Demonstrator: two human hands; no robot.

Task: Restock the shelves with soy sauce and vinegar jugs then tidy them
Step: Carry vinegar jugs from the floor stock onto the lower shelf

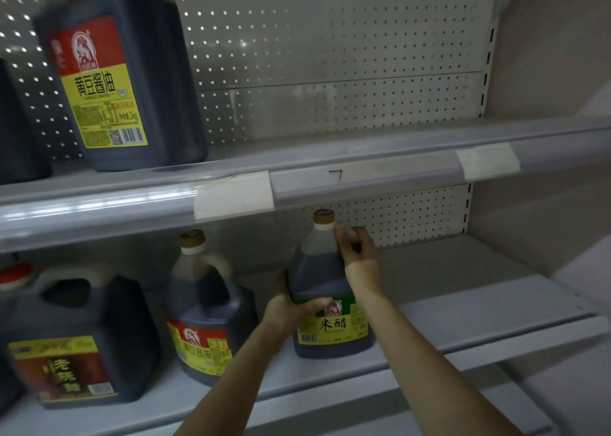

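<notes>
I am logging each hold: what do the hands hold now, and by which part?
Both hold the vinegar jug. The left hand is round its left side, with the thumb across the front. The right hand grips its top beside the neck.

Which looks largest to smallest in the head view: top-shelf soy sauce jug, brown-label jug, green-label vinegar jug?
1. top-shelf soy sauce jug
2. brown-label jug, close behind; its nearness to the camera makes this pair unsure
3. green-label vinegar jug, clearly smallest

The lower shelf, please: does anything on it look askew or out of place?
Nothing looks spilled or damaged. The red-labelled soy sauce jug looks turned, a corner toward the front, while the green-labelled jug gripped by the left hand and right hand faces forward.
</notes>
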